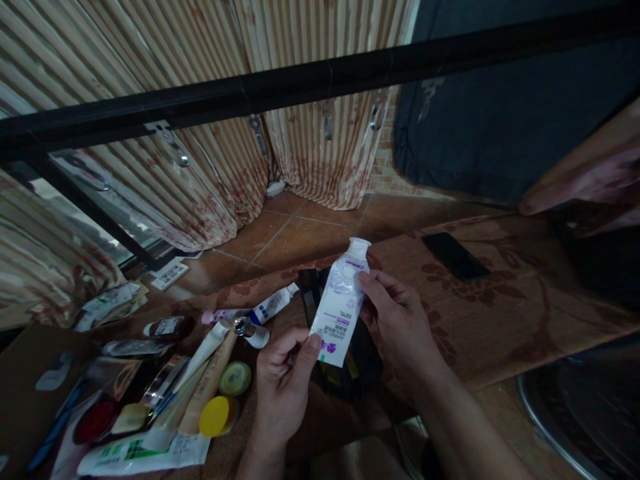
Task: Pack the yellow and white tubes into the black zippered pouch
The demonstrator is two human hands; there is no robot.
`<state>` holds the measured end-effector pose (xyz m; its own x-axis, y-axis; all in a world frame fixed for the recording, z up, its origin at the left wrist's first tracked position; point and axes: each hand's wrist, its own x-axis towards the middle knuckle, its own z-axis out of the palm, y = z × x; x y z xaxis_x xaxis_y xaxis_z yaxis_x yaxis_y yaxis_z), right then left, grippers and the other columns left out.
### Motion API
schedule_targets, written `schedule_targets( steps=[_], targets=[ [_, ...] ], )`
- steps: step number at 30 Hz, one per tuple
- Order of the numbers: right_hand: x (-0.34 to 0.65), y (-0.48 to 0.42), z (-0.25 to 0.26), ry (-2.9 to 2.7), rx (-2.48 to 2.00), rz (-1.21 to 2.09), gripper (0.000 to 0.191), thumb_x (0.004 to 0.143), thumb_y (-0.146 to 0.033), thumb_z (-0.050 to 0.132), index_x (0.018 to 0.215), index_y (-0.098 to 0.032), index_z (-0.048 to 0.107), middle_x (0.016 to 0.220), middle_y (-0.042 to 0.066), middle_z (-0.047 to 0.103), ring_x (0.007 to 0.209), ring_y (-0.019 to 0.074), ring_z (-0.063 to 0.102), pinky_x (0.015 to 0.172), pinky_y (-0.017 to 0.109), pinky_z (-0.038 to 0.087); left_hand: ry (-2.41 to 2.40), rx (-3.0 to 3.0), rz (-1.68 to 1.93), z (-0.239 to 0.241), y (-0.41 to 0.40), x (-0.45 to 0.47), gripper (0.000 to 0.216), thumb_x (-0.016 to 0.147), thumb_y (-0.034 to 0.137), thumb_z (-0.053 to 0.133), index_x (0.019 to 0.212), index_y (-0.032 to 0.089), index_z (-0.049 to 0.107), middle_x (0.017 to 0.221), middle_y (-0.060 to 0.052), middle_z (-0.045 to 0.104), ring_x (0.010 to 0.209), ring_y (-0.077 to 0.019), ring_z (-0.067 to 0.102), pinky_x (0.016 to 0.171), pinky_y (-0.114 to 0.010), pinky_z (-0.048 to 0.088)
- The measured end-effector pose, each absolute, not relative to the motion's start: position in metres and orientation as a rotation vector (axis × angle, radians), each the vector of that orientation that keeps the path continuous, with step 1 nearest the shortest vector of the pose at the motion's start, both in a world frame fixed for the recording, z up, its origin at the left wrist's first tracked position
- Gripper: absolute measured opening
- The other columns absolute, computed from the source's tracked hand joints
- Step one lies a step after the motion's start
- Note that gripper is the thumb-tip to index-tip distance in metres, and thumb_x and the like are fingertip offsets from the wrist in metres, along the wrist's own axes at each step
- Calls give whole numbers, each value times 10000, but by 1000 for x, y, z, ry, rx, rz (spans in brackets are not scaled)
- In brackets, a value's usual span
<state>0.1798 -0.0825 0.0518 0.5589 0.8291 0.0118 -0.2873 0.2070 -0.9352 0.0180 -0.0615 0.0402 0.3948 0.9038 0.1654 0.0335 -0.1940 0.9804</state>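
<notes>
A white squeeze tube (339, 313) with purple print and a clear, flared cap end is held up in front of me, cap pointing away. My left hand (287, 380) pinches its flat lower end. Near the cap, my right hand (397, 313) grips the tube's right side with the thumb on top. Beneath the tube lies a black case or bag (367, 367), partly hidden by the hands and tube. Left of my left hand are a yellow-lidded jar (218, 417), a green-lidded jar (235, 378) and several other tubes and bottles.
A covered bench (505, 320) bears a black phone (456, 255). At left stand a cardboard box (30, 393) and a white-and-green tube (165, 457). A dark rail (310, 83) crosses before the curtains (200, 40). Another person's arm (580, 160) reaches in at right, above a metal-rimmed basin (540, 420).
</notes>
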Motion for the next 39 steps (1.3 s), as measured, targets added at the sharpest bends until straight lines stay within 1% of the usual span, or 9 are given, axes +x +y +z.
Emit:
schedule_targets(
  steps=[3, 7, 11, 18, 27, 32, 39],
  targets=[
    [179, -82, 51, -603, -1095, 844, 347, 846, -438, 666, 618, -195, 569, 487, -65, 426, 435, 73, 324, 419, 218, 222, 859, 1556, 1001, 41, -62, 18, 227, 872, 295, 630, 697, 161, 686, 633, 10, 654, 597, -111, 565, 581, -183, 451],
    [180, -82, 48, -592, -1095, 849, 329, 847, -437, 667, 638, -198, 581, 497, -63, 439, 444, 77, 332, 431, 220, 244, 864, 1546, 1013, 41, -62, 17, 245, 873, 312, 628, 690, 157, 677, 632, 5, 654, 588, -108, 554, 574, -183, 450],
    [180, -81, 47, -599, -1106, 828, 312, 847, -439, 666, 659, -199, 601, 485, -67, 434, 431, 75, 321, 415, 223, 213, 849, 1538, 1015, 41, -62, 18, 261, 874, 322, 626, 676, 157, 666, 614, 11, 634, 574, -100, 537, 562, -178, 440],
    [179, -83, 55, -583, -1117, 844, 362, 815, -447, 687, 595, -191, 554, 493, -61, 447, 427, 66, 323, 409, 218, 217, 856, 1519, 1001, 39, -62, 20, 239, 865, 333, 639, 702, 161, 670, 620, 9, 640, 571, -102, 531, 559, -185, 436],
    [179, -82, 53, -590, -1122, 817, 308, 829, -420, 681, 644, -188, 602, 488, -64, 456, 420, 65, 333, 408, 221, 218, 872, 1521, 996, 41, -61, 20, 271, 858, 359, 646, 681, 154, 663, 608, 7, 621, 560, -102, 510, 539, -188, 420],
    [180, -83, 53, -607, -1132, 829, 355, 839, -432, 668, 601, -191, 561, 495, -58, 464, 430, 68, 342, 416, 221, 230, 888, 1505, 983, 41, -62, 20, 265, 861, 365, 644, 700, 156, 672, 621, 4, 632, 570, -106, 518, 548, -192, 423],
    [179, -83, 56, -606, -1150, 800, 293, 822, -438, 682, 669, -194, 626, 467, -67, 449, 410, 73, 336, 406, 225, 223, 869, 1518, 989, 39, -62, 19, 258, 869, 358, 641, 705, 161, 674, 632, 5, 634, 573, -105, 515, 551, -195, 417]
  ],
)
